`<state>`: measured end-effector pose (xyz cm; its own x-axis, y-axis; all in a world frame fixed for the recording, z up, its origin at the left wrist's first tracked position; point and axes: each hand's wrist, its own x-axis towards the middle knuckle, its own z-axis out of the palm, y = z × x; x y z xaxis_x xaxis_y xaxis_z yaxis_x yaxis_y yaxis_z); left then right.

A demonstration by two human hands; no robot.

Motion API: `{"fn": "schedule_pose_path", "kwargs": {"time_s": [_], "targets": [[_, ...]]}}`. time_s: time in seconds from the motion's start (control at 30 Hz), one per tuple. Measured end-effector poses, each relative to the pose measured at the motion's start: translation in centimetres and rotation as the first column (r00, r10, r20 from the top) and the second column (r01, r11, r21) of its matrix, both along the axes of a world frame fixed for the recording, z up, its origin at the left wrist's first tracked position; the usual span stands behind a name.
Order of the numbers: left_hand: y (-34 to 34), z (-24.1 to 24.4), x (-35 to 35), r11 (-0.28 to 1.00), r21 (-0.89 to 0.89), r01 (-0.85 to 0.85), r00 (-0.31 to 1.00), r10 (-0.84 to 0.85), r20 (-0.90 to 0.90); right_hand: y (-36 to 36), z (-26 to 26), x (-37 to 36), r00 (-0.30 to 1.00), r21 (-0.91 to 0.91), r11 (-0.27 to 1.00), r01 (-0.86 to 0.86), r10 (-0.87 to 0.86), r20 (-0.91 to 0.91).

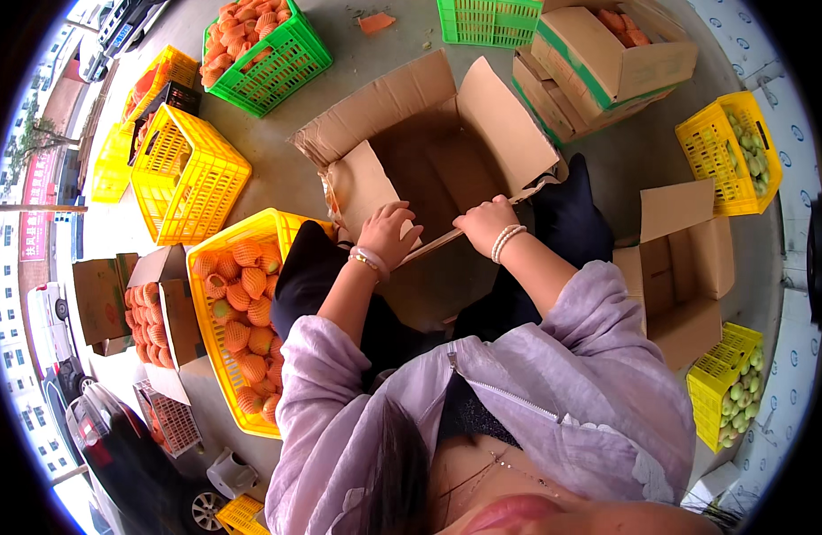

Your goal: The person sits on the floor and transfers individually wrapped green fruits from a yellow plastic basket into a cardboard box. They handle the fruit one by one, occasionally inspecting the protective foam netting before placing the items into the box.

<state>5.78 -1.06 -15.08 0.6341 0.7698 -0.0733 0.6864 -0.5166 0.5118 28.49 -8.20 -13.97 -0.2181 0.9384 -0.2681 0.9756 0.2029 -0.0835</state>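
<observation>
An open cardboard box (504, 127) stands before me between my knees, its flaps folded outward. I see no goods on the visible part of its brown floor. My left hand (389, 231) is curled over the left flap at the near corner. At the near edge, my right hand (489, 224) grips the cardboard rim with its fingers bent. Clear tape hangs crumpled at the box's far left corner. By my left knee is a yellow plastic crate (203, 321) of round fruit in orange foam nets (253, 282).
A green crate (277, 77) of netted fruit stands far left, near more yellow crates (190, 180). Stacked cartons (585, 67) stand far right. On my right are an open carton (685, 261) and yellow crates (725, 361) of green fruit. Parked cars (130, 455) line the left side.
</observation>
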Motion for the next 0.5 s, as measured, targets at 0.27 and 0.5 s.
{"fn": "schedule_pose_path", "kwargs": {"time_s": [0.27,0.5], "targets": [[1.9,1.5,3.8,0.959,-0.239,0.152,0.746,-0.270,-0.609,1.0,1.0,0.0,1.000,-0.146,0.989,-0.015,0.016,0.002],[3.0,4.6,-8.5,0.984,-0.036,-0.173,0.681,0.093,-0.726,1.2,1.0,-0.2,0.996,-0.139,0.990,0.016,-0.028,-0.085]]}}
